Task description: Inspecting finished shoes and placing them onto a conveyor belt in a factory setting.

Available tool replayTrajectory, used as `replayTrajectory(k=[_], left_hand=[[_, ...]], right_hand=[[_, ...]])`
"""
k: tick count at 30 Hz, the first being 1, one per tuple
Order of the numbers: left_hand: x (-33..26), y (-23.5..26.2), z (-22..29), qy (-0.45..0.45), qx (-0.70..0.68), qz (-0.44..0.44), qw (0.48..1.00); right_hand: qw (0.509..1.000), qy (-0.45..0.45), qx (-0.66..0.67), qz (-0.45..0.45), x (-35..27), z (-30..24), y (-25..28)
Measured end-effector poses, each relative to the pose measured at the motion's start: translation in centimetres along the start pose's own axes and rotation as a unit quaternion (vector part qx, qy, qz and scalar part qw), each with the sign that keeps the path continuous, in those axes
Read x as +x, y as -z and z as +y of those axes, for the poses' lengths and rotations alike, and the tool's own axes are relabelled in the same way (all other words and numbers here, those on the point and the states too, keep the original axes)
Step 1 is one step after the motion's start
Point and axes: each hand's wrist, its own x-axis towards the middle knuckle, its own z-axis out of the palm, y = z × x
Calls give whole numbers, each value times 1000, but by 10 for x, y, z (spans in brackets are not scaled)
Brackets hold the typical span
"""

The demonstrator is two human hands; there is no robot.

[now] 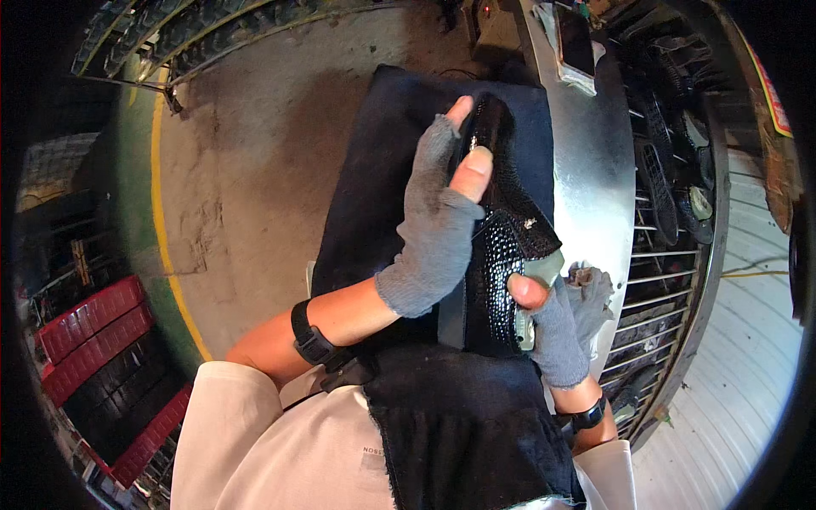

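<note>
A glossy black shoe [497, 229] with a textured, scale-like surface lies lengthwise over my lap. Pale green material, looking like a shoe last [544, 268], shows at its opening. My left hand [442, 204], in a grey fingerless glove, grips the shoe's far part from the left, thumb on top and a fingertip along its edge. At the near right, my right hand [552, 319], gloved alike, presses its thumb against the shoe's side. Its other fingers are mostly hidden; bunched grey cloth [588, 293] shows beside them. Dark cloth [361, 178] lies under the shoe.
A metal bench [591, 187] runs along my right, with a phone-like dark slab [574, 38] on white cloth. Beyond it, a rack [654, 280] holds several dark shoes. A red-edged rack [93, 319] stands at the left, another shoe rack [212, 42] at the far left.
</note>
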Motion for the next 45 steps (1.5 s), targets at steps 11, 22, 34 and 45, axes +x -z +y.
replayTrajectory(k=[11,22,34,45], left_hand=[[26,53,-38,186,-28,-140,972],[32,50,-63,91,45,-55,993],[31,-13,83,147,-123,-106,976],[-2,-45,105,68,-107,-76,989]], right_hand=[[947,73,306,-63,129,-17,-31],[955,201,219,-2,155,-14,-37],[879,473,-17,-52,82,-91,-39],[898,426,82,66,63,-97,-60]])
